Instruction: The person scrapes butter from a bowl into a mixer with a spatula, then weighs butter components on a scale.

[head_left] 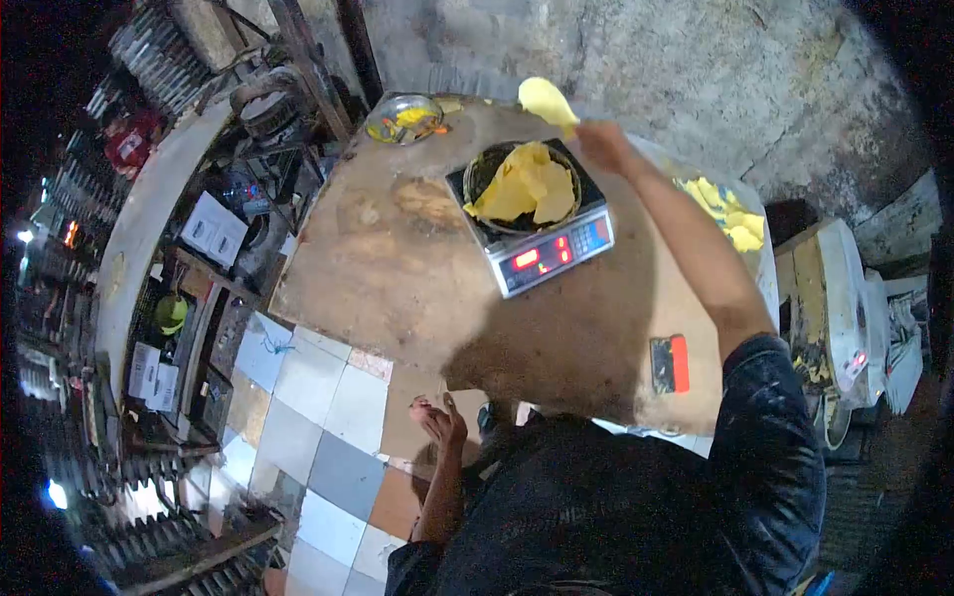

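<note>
While the left hand (440,425) hangs with fingers spread, the right hand (603,147) grips a yellow piece (544,99) – maybe dough, likely light, floppy, best taken by its edge – beyond the digital scale (509,278) on the tabletop (368,258).

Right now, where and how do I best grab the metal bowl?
I'd pinch the metal bowl by its near rim, left hand coming from the near side: it sits upright, its round rim exposed, with bare table in front.
</note>
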A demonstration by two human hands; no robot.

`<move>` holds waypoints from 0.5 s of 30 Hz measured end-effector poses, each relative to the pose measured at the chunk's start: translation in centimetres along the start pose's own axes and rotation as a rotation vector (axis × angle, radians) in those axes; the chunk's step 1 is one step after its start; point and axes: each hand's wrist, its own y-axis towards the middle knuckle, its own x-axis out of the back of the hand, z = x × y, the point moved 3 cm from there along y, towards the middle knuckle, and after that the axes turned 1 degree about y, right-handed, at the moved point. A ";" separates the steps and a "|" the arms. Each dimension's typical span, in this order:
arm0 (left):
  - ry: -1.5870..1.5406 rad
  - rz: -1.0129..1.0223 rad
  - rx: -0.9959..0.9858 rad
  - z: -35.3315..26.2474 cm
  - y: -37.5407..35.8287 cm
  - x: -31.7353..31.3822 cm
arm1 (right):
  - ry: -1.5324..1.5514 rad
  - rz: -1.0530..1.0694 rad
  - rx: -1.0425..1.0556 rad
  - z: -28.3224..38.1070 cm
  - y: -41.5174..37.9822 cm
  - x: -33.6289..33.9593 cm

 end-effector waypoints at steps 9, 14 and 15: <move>0.196 -0.017 0.032 0.4 2.0 -3.7 | 0.010 -0.057 -0.574 -1.5 -12.4 8.9; -0.533 -0.570 0.156 -2.8 4.6 -8.1 | -0.300 -0.253 -0.690 -9.6 -25.4 16.4; -0.376 -0.432 0.286 -0.4 5.3 -10.7 | -0.368 -0.289 -0.736 -11.7 -28.5 17.9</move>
